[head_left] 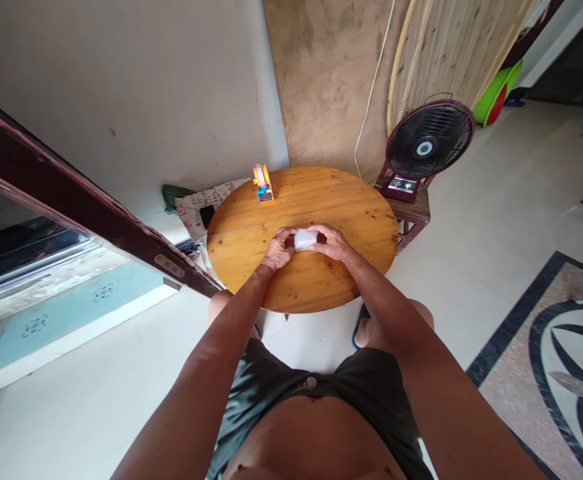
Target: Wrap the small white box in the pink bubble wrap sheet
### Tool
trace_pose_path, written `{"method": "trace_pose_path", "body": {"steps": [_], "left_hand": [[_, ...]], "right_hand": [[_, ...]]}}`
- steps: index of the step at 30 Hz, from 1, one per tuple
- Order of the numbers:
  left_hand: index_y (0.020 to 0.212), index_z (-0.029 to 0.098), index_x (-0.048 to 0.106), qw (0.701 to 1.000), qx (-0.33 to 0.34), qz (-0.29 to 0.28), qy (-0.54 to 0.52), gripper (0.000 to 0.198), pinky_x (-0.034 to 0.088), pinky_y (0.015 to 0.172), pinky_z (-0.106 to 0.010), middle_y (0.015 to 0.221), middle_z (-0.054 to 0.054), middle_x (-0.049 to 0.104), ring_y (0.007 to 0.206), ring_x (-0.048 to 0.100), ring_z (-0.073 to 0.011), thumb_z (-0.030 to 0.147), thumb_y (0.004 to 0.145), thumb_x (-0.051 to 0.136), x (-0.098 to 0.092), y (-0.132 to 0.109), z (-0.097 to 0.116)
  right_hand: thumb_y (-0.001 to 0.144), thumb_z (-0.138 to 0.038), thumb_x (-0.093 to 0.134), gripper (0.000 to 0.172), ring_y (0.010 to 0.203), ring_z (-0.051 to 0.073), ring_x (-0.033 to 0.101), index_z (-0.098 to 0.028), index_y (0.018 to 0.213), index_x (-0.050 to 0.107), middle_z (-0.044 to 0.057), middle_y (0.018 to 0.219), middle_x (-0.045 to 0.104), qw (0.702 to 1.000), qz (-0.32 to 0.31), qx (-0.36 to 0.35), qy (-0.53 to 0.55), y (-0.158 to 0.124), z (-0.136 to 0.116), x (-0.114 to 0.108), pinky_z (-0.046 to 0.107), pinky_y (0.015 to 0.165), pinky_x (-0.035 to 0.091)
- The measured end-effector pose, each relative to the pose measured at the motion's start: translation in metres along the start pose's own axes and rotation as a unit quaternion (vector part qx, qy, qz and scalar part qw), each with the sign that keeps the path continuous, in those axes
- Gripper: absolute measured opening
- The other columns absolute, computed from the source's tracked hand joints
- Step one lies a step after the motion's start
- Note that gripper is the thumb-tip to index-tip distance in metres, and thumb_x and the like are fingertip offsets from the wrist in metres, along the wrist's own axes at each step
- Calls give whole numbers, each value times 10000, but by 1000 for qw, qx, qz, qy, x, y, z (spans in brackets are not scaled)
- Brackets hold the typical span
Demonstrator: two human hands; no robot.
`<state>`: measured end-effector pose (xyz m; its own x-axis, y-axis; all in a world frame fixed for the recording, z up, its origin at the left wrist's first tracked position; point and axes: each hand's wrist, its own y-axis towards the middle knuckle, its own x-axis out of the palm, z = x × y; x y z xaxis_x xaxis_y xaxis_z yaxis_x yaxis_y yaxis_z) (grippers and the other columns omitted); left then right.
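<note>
A small whitish, translucent packet (305, 240) is held between my two hands over the middle of the round wooden table (241, 267). My left hand (280, 248) grips its left end with bent fingers, and my right hand (332, 242) pinches its right end. Toward the back left of the table stands an orange and blue tape dispenser (263, 184), apart from both hands. What the packet contains is too small to tell.
A black fan (424, 148) stands on a small wooden stool (416, 212) right of the table. Left of the table are a printed sack (191, 212) and a dark flat object (206, 215). A wall and a wooden board (329, 87) rise behind.
</note>
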<state>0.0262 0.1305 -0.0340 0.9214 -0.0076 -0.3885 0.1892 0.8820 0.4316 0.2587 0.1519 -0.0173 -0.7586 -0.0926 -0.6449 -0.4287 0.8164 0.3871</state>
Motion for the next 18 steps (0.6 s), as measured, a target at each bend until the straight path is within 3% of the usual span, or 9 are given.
{"method": "trace_pose_path", "body": {"steps": [18], "left_hand": [[1127,182,672,998,3,-15,57,474,541,1029,-431,1174,-87,675,1083,663,-256,108,667,588,0,1,-2]], "right_hand": [[741,-345,818,517,1118,251,634,-227,1228,688,67,1230,689,1000,-11,0,29,-2,-3,-4,376,1000,470]]}}
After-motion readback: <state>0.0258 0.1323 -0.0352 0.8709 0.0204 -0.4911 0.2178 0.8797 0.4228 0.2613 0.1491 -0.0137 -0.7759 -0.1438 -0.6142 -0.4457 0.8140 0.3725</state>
